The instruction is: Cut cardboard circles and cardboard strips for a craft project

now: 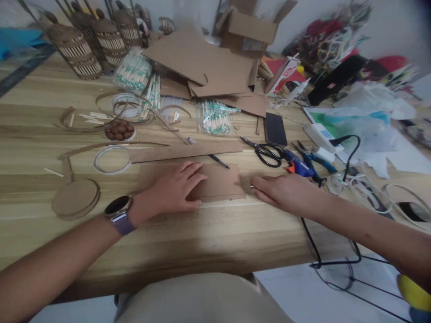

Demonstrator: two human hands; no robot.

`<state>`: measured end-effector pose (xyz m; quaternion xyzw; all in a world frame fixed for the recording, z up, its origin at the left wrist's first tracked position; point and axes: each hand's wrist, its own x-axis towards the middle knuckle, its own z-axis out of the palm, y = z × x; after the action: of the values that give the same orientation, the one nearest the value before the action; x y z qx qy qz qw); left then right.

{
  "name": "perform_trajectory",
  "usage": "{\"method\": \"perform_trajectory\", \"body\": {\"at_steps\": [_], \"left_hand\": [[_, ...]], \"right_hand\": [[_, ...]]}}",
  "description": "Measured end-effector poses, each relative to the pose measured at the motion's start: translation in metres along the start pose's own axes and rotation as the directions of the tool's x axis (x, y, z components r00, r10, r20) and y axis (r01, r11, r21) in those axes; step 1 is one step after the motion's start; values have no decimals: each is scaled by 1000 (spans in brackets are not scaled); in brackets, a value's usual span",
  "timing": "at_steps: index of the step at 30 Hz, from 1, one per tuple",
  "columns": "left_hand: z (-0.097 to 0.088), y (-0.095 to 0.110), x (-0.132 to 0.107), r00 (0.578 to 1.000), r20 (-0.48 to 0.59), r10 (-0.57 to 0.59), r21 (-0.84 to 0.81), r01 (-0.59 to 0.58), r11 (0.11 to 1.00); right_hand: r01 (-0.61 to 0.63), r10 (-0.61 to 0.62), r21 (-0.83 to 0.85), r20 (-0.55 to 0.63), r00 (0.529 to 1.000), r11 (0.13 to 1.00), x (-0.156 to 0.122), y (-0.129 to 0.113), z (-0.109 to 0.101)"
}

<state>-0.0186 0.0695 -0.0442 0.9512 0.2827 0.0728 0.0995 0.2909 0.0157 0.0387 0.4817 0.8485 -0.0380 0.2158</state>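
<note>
My left hand (177,186) lies flat with its fingers spread on a rectangular piece of brown cardboard (220,181), pressing it to the table. A line runs along the cardboard's near edge. By the piece's right end, my right hand (286,193) is closed around a small tool with a silvery metal tip (251,186); the rest of it is hidden in the fingers. Just beyond the cardboard lie a dark pen (219,161) and a long cardboard strip (188,151). Black-handled scissors (269,154) rest past my right hand.
Left are cardboard discs (74,197), a tape roll (112,160) and a dish of brown balls (119,130). To the right lie a blue glue gun (298,163), pliers (316,161) and a phone (275,128). Cardboard sheets (202,58) are piled at the back.
</note>
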Motion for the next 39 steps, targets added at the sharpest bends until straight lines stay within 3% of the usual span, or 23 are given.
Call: {"method": "perform_trajectory", "body": {"at_steps": [3, 6, 8, 11, 14, 19, 25, 39], "left_hand": [[2, 16, 18, 1000, 4, -19, 6, 19, 1000], [-1, 19, 25, 998, -41, 44, -1, -44, 999], [-7, 11, 18, 992, -118, 53, -18, -56, 998], [-17, -9, -3, 965, -251, -73, -61, 60, 996], [-22, -19, -22, 949, -265, -171, -74, 156, 985], [-18, -8, -18, 970, -226, -90, -27, 86, 996], [-7, -8, 2, 986, -158, -58, 53, 67, 996], [0, -9, -1, 977, -212, -29, 99, 51, 994]], "right_hand": [[18, -18, -1, -34, 999, 1000, 15, -18, -9], [66, -66, -7, -38, 997, 998, 32, -32, -17], [96, -96, -2, -35, 995, 995, 41, -40, -22], [136, -136, 12, -25, 990, 991, 53, -52, -29], [184, -185, 29, 11, 983, 982, 63, -69, -36], [238, -237, -19, 36, 971, 971, 78, -94, -43], [258, -254, -80, 50, 966, 963, 82, -99, -43], [294, -295, -162, 19, 955, 942, 80, -100, -40]]}}
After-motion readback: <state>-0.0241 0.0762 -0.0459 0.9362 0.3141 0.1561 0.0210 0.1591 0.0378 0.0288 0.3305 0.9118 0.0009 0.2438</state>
